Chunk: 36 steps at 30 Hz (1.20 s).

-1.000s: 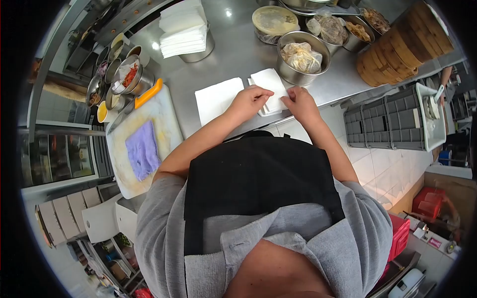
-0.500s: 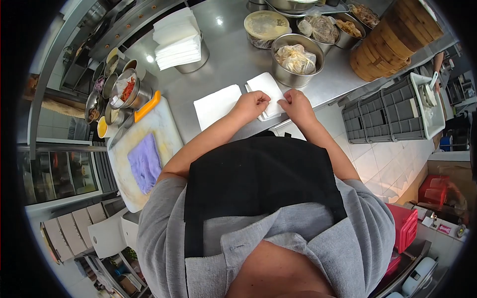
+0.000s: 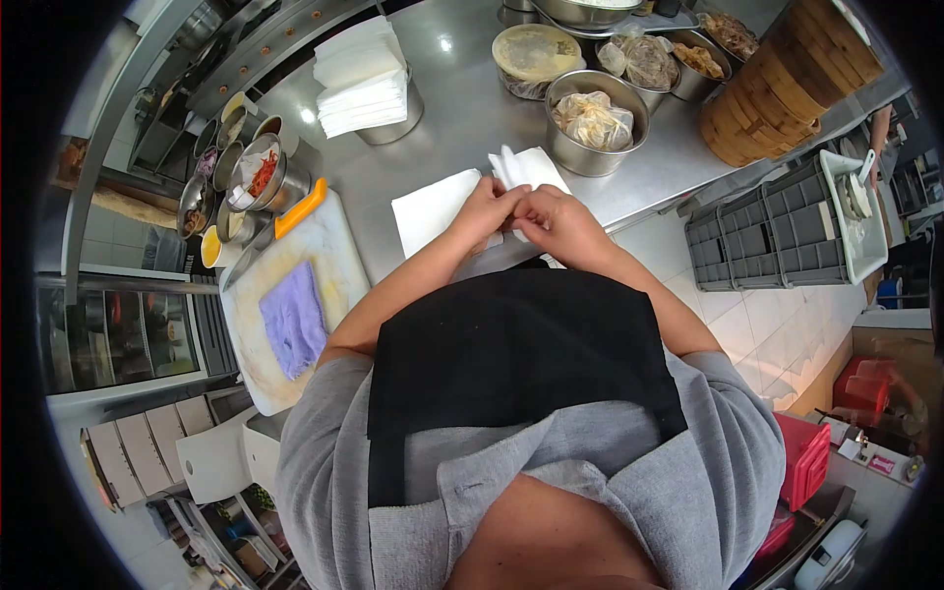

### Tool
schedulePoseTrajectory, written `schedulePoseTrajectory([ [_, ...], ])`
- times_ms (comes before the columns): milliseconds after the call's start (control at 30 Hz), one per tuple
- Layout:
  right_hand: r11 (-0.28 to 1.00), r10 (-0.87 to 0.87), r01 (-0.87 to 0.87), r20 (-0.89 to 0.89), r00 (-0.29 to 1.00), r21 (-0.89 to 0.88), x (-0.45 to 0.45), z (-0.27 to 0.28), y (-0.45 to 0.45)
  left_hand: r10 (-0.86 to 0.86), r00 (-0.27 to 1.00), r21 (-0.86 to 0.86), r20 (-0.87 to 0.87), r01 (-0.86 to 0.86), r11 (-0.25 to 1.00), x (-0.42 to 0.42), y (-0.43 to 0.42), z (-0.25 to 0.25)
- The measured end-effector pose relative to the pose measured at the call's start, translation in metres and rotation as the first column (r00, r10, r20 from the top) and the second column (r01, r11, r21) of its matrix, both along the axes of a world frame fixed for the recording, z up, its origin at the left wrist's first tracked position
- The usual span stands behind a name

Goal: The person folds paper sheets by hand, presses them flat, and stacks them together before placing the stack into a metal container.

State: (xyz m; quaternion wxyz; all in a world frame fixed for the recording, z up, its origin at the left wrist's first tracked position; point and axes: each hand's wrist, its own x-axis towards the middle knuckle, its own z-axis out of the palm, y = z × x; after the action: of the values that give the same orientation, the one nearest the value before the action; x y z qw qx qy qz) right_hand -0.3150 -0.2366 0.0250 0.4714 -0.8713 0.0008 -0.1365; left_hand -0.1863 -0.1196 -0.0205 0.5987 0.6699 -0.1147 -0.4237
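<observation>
My left hand [image 3: 486, 210] and my right hand [image 3: 562, 224] meet at the front edge of the steel counter. Both are closed, their fingertips pinching a white paper sheet [image 3: 507, 167] whose folded edge rises between them. The fingers hide most of this sheet. Beneath and to the right of it lies more white paper [image 3: 547, 169], with a corner showing past the right hand. A flat white paper stack [image 3: 429, 213] rests on the counter just left of my left hand.
A tall pile of white paper [image 3: 362, 98] tops a metal pot at the back. A steel pot [image 3: 597, 147] holds a bagged food. Bamboo steamers [image 3: 762, 113] stand at right, grey crates [image 3: 767, 236] below. At left are a cutting board [image 3: 344, 256], purple cloth [image 3: 293, 320] and orange-handled knife [image 3: 301, 208].
My right hand has moved left until it meets my left hand. The sheet's edge now stands up between them, where the paper lay flat before. The view has shifted slightly.
</observation>
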Motion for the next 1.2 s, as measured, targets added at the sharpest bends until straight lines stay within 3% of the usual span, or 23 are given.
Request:
schedulePoseTrajectory([
  [67, 0.993, 0.014, -0.020, 0.052, 0.999, 0.116, 0.001, -0.004, -0.002, 0.074, 0.990, -0.078, -0.119, -0.083, 0.993, 0.002, 0.006, -0.007],
  [100, 0.984, 0.019, -0.033, 0.078, 0.997, 0.175, 0.002, -0.007, -0.003, 0.076, 0.992, -0.094, -0.101, -0.085, 0.992, 0.004, 0.009, -0.011],
  [200, 0.969, -0.209, 0.206, 0.004, 0.978, 0.136, 0.006, -0.034, -0.027, 0.056, 0.998, -0.065, -0.026, -0.057, 0.996, 0.016, 0.023, -0.028],
  [233, 0.953, -0.277, 0.279, -0.032, 0.960, 0.115, 0.006, -0.038, -0.033, 0.065, 0.997, -0.073, -0.039, -0.068, 0.995, 0.016, 0.024, -0.029],
  [333, 0.906, -0.401, 0.378, -0.103, 0.910, -0.191, -0.002, -0.036, -0.039, 0.092, 0.992, -0.102, -0.088, -0.101, 0.990, 0.013, 0.026, -0.023],
  [467, 0.946, -0.324, 0.317, -0.168, 0.931, -0.072, 0.001, -0.051, -0.036, 0.123, 0.974, -0.143, -0.188, -0.151, 0.978, 0.000, 0.024, -0.009],
  [533, 0.952, -0.274, 0.294, -0.193, 0.942, 0.083, 0.005, -0.042, -0.026, 0.114, 0.959, -0.170, -0.260, -0.162, 0.972, 0.000, 0.024, -0.008],
  [633, 0.940, -0.279, 0.315, -0.231, 0.932, 0.134, 0.006, -0.019, -0.005, 0.106, 0.926, -0.199, -0.363, -0.188, 0.962, 0.004, 0.023, -0.006],
  [700, 0.949, -0.276, 0.301, -0.219, 0.936, 0.091, 0.008, -0.020, -0.001, 0.141, 0.909, -0.200, -0.393, -0.234, 0.951, 0.002, 0.022, -0.001],
  [867, 0.963, -0.265, 0.270, -0.203, 0.943, -0.002, 0.018, -0.021, -0.004, 0.157, 0.961, -0.151, -0.230, -0.194, 0.969, 0.004, 0.030, -0.010],
  [967, 0.955, -0.270, 0.278, 0.088, 0.959, -0.101, 0.023, -0.050, -0.003, 0.101, 0.963, -0.171, -0.249, -0.146, 0.974, 0.011, 0.035, -0.019],
  [1067, 0.966, -0.225, 0.221, 0.012, 0.974, 0.132, 0.022, -0.054, 0.005, 0.116, 0.934, -0.175, -0.337, -0.184, 0.967, 0.007, 0.032, -0.008],
  [1200, 0.983, -0.038, 0.035, 0.017, 0.999, 0.180, 0.021, -0.042, 0.013, 0.099, 0.880, -0.277, -0.464, -0.250, 0.928, 0.002, 0.031, 0.009],
])
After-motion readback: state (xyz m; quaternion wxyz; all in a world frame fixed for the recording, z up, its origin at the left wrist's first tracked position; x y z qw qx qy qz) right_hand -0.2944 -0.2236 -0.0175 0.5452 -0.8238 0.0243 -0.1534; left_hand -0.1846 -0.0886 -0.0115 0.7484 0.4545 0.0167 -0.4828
